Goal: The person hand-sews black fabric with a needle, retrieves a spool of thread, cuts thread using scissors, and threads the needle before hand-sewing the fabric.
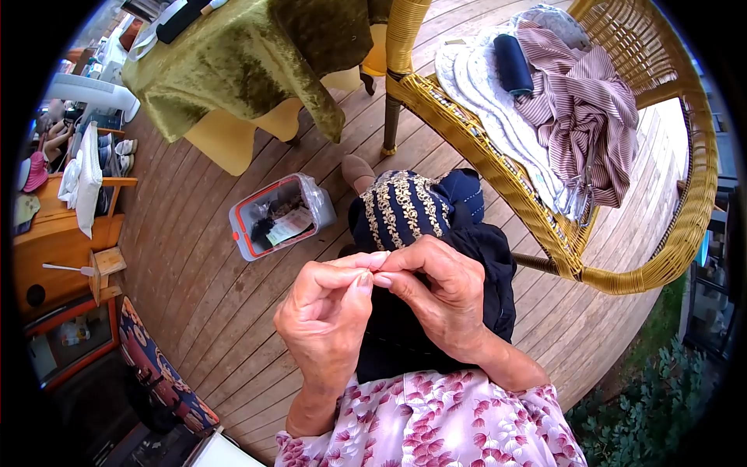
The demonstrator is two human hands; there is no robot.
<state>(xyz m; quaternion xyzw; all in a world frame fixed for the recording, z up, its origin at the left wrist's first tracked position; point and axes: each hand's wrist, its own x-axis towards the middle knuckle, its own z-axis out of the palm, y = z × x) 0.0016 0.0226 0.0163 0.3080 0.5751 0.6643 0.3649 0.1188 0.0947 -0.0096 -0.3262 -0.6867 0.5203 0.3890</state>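
My left hand [323, 311] and my right hand [442, 292] meet in front of my chest, thumbs and forefingers pinched together tip to tip. Whatever is between the fingertips is too small to make out. Below them, dark cloth [486, 265] lies across my lap, next to navy fabric with cream floral bands [405, 208] over my knee. On the wicker chair [498, 167] to the right rest a striped pinkish-brown cloth [583, 109], white patterned fabric [482, 101] and a dark spool of thread [513, 65].
An open grey bin with an orange rim [240, 226] stands on the wooden deck [210, 311], with scraps inside. A table under a green velvet cloth [233, 70] is at the upper left. Wooden furniture [58, 249] lines the left side; green plants [654, 405] grow at lower right.
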